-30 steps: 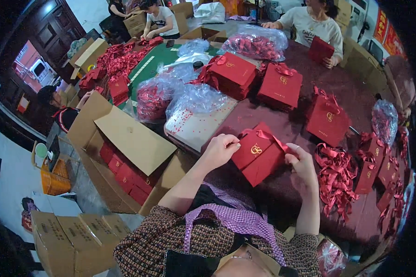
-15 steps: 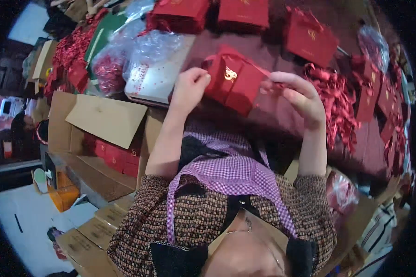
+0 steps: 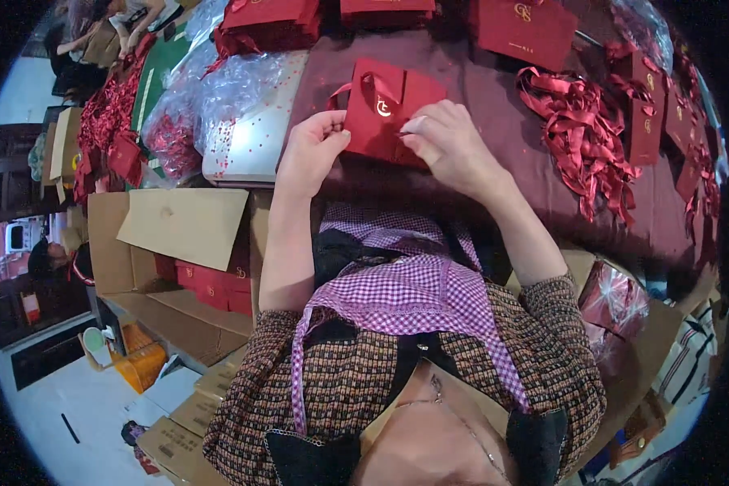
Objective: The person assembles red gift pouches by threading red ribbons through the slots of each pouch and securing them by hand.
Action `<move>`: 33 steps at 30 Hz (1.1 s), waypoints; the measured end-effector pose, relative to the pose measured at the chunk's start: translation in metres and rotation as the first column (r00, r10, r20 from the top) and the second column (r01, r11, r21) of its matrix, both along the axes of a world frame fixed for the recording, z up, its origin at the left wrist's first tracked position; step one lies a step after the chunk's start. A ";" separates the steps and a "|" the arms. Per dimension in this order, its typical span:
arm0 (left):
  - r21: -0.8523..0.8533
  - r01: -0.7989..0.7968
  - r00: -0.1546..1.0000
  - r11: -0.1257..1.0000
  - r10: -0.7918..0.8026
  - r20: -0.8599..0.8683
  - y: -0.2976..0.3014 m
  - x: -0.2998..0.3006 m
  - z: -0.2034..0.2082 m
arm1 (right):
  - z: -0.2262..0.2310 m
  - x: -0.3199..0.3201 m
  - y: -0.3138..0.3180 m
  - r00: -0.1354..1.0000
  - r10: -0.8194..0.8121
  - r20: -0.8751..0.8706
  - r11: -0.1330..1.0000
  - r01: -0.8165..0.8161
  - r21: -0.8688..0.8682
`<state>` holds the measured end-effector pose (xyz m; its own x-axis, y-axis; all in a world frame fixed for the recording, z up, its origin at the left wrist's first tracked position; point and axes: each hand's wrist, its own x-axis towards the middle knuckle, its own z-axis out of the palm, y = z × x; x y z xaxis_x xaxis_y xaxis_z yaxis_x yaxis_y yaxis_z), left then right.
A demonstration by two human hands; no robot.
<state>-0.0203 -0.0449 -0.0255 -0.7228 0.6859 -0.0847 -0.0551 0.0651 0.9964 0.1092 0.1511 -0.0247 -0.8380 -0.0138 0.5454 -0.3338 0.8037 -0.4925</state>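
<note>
A small red gift bag with a shiny gold emblem lies on the dark red cloth in front of me. Its red ribbon handle loops over the upper front, and more ribbon bends out past the left edge. My left hand is closed at the bag's left edge, thumb and curled fingers against it; the exact grip is partly hidden. Across the front comes my right hand, thumb and forefinger pinched on what looks like a dark red ribbon end; its fingers cover the bag's right part.
Stacks of red bags stand along the far side. A pile of red ribbons lies at right. At left are clear plastic bags, a pale board with red specks, and an open carton holding red bags.
My right hand has moved left, from holding the ribbon out beside the bag to pinching in front of it. The left hand stays at the bag's left edge. The view has shifted slightly.
</note>
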 end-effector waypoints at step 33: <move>-0.117 -0.135 0.903 0.984 0.073 -0.424 0.004 0.035 0.025 | 0.008 -0.020 -0.028 0.995 0.006 0.099 0.981 0.013 -0.192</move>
